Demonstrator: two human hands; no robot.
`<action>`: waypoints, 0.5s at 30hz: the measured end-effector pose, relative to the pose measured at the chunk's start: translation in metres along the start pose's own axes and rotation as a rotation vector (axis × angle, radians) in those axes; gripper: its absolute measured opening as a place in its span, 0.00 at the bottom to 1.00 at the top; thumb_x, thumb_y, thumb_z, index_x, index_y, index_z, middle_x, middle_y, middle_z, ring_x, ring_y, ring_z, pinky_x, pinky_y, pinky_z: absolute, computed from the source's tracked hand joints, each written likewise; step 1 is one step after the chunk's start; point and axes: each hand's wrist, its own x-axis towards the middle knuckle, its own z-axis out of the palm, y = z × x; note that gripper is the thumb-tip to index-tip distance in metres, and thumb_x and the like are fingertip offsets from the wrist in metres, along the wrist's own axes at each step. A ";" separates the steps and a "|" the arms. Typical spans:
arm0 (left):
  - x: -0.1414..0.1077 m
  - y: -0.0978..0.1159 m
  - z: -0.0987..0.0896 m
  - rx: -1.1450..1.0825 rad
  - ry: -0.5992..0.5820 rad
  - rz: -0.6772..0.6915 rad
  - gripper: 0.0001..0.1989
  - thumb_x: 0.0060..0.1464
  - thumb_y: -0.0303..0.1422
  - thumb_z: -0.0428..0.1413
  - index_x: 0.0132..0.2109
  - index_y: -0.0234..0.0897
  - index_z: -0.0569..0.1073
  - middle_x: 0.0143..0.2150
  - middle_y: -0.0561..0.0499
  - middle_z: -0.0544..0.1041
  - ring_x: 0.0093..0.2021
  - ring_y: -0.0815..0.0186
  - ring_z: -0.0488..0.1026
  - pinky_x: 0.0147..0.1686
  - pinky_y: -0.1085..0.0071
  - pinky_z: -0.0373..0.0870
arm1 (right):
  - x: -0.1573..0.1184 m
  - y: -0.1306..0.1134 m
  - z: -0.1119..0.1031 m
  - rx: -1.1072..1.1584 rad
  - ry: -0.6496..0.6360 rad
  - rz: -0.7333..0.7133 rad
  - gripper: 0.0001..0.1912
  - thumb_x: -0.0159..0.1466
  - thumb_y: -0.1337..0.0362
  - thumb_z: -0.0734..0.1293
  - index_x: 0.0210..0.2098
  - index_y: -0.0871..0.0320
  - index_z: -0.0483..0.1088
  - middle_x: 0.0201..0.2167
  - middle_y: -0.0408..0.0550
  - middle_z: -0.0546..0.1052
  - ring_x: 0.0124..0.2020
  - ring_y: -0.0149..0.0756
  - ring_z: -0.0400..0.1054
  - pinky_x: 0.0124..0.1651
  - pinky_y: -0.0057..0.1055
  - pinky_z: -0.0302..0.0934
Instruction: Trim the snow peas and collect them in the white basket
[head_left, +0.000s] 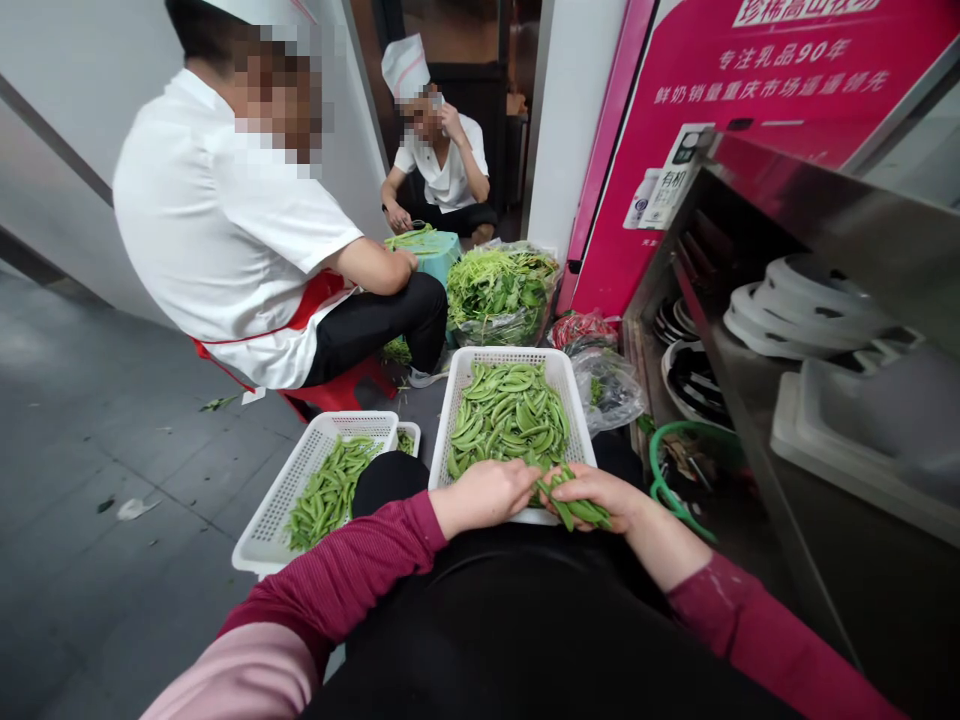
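Observation:
My right hand is closed around a small bunch of green pea pods over the near right corner of a white perforated basket. Beside it, my left hand has its fingertips pinched together on the end of a pea pod at that bunch. Under and beyond both hands, the basket on my lap holds a heap of pea pods. Lower down to my left, a second white basket contains more pea pods.
A co-worker sits on a red stool at the left; another person sits farther back. Leafy greens fill a bag ahead. At right stand a green bin and a metal shelf with stacked white dishes.

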 end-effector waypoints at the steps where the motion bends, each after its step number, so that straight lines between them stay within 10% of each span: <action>1: 0.000 0.004 0.001 0.045 -0.035 0.031 0.13 0.56 0.33 0.42 0.43 0.35 0.67 0.34 0.46 0.72 0.30 0.67 0.70 0.30 0.74 0.65 | -0.001 0.000 -0.001 -0.027 -0.008 0.018 0.12 0.50 0.60 0.66 0.30 0.63 0.68 0.18 0.40 0.67 0.11 0.22 0.55 0.11 0.20 0.45; 9: 0.001 0.003 0.005 0.007 -0.281 0.263 0.05 0.50 0.28 0.48 0.28 0.35 0.67 0.26 0.49 0.71 0.24 0.69 0.66 0.23 0.75 0.60 | -0.009 -0.004 0.008 -0.774 0.028 0.007 0.13 0.46 0.59 0.69 0.27 0.61 0.69 0.19 0.38 0.66 0.21 0.24 0.57 0.24 0.22 0.52; 15: 0.007 0.000 0.007 -0.886 -0.108 -0.050 0.10 0.54 0.34 0.44 0.28 0.34 0.64 0.21 0.55 0.63 0.20 0.76 0.59 0.22 0.78 0.57 | -0.010 -0.007 0.021 -0.800 0.257 -0.292 0.08 0.53 0.61 0.64 0.25 0.59 0.64 0.20 0.38 0.64 0.23 0.26 0.57 0.28 0.23 0.52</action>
